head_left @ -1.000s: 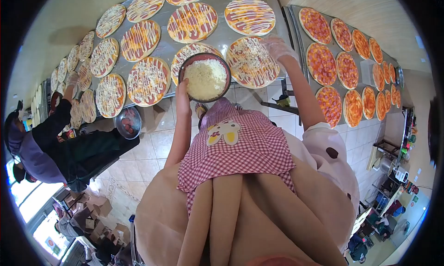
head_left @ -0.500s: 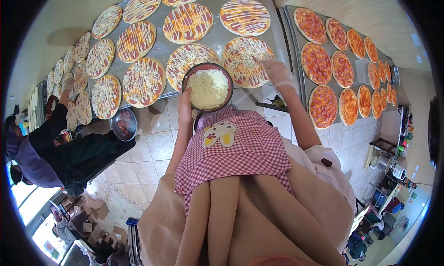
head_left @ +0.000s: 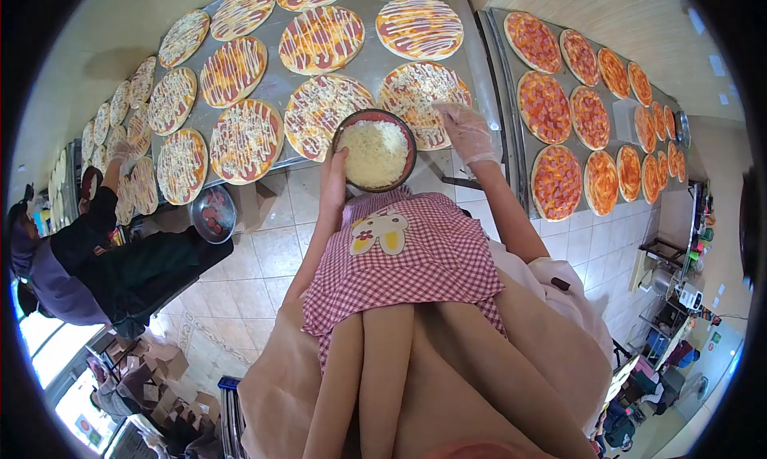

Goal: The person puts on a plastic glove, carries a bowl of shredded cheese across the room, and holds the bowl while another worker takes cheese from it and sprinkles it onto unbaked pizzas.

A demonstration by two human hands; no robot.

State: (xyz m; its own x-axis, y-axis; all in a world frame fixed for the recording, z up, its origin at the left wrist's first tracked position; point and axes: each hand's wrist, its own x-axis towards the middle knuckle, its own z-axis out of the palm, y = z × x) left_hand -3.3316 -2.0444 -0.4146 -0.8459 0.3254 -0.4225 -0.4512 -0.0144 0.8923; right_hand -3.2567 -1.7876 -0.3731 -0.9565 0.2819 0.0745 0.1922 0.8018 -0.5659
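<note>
My left hand (head_left: pixel 334 179) grips the left side of a dark-rimmed bowl (head_left: pixel 374 154) of white grated cheese, held at the table's near edge. Gloved in clear plastic, my right hand (head_left: pixel 466 131) hovers over the right edge of a pizza (head_left: pixel 422 91) sprinkled with white shreds. Its fingers are bent together, and whatever they hold is too small to make out. Just left of that lies another sprinkled pizza (head_left: pixel 323 111), close behind the bowl. A pizza with white stripes (head_left: pixel 419 27) lies farther back.
Several more pizzas cover the metal table (head_left: pixel 276 67). To the right, a second table (head_left: pixel 499 59) bears pizzas with red toppings. At the left a co-worker (head_left: pixel 72 259) in dark clothing reaches over the pizzas, near a metal bowl (head_left: pixel 213 215).
My right hand has moved left and slightly down beside the pizza. The bowl, in my left hand, was lifted away from my apron, then shifted right.
</note>
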